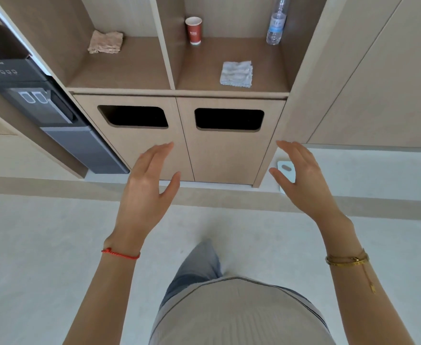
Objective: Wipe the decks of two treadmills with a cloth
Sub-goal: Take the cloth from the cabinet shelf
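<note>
A person's left hand (146, 188) and right hand (301, 180) hover with fingers straight, holding nothing, before a wooden cabinet (179, 135). The grey cloth (236, 73) lies folded flat on the shelf above and between the hands, nearer the right; roughly square, no clear long axis. Behind it stand a red paper cup (194, 30) and water bottle (276, 26), labels unreadable.
</note>
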The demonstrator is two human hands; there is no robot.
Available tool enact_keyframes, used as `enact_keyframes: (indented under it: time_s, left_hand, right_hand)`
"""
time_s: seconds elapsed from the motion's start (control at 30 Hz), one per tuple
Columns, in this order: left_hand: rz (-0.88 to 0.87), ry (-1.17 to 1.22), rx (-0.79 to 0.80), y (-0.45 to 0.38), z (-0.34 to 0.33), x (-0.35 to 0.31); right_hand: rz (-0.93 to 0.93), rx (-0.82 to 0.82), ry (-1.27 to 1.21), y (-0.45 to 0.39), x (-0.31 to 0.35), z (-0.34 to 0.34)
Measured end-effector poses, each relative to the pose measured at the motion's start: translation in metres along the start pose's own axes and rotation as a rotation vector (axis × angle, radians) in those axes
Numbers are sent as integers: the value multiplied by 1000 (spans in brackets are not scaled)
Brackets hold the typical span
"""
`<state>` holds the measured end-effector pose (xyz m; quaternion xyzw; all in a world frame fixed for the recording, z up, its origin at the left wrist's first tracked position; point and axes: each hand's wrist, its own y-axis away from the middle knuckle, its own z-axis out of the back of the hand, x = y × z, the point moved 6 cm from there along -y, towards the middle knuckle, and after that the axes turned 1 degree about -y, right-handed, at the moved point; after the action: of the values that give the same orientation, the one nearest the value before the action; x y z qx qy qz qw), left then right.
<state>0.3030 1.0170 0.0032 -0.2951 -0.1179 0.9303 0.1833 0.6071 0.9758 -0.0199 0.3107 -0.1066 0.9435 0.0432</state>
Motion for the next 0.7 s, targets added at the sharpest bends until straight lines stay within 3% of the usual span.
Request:
enact_keyframes:
  time_s: [0.7]
  left_hand:
    - [-144, -25, 93, -357, -143, 95]
  right_hand:
    - [-66, -20, 33, -363, -61, -63]
